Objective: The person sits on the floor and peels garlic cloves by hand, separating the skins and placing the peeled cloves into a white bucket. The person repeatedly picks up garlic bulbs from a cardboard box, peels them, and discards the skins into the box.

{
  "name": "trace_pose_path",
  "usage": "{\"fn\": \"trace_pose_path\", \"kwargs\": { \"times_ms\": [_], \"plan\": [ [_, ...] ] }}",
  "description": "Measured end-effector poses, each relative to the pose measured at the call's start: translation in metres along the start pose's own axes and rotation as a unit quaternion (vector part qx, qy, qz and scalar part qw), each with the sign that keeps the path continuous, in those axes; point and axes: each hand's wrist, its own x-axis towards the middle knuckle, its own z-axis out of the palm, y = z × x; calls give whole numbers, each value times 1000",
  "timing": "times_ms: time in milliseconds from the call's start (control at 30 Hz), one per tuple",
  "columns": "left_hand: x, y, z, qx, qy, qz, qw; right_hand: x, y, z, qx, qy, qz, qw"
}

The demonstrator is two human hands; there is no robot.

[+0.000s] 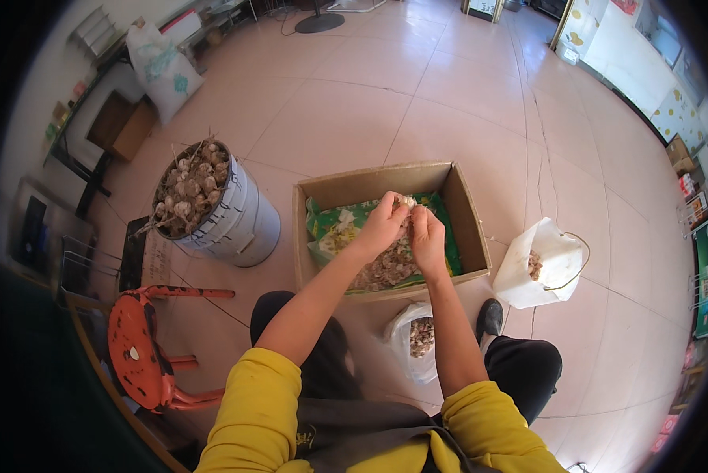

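My left hand (383, 227) and my right hand (428, 239) meet over a cardboard box (478, 236), both with fingers closed on a pale garlic bulb (409, 202). Garlic skins (389, 269) and scraps lie in the box on a green printed plastic sheet (451, 236). Between my legs, partly behind my right forearm, a clear plastic bag (400, 337) holds garlic cloves (422, 337). To the left, a tall grey bucket (247, 219) is heaped with whole garlic bulbs (191, 183), some with dry stalks.
A cut-open white plastic jug (513, 284) with a wire handle stands on the right, some garlic inside. A worn red metal stool (135, 349) is at the left. Farther back are a white sack (165, 77), a brown carton (132, 130) and a round black stand base (319, 23).
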Motion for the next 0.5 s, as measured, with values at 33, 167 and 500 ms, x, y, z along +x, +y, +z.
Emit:
{"fn": "trace_pose_path", "kwargs": {
  "times_ms": [33, 167, 500],
  "plan": [
    [0, 1, -2, 32, -5, 3, 999, 0, -1, -2, 79, -18, 100, 992],
    [-1, -3, -1, 133, 16, 14, 991, 1, -8, -7, 263, 2, 176, 949],
    [-13, -9, 25, 235, 119, 206, 943, 2, -14, 15, -90, 118, -62, 987]
  ]
}}
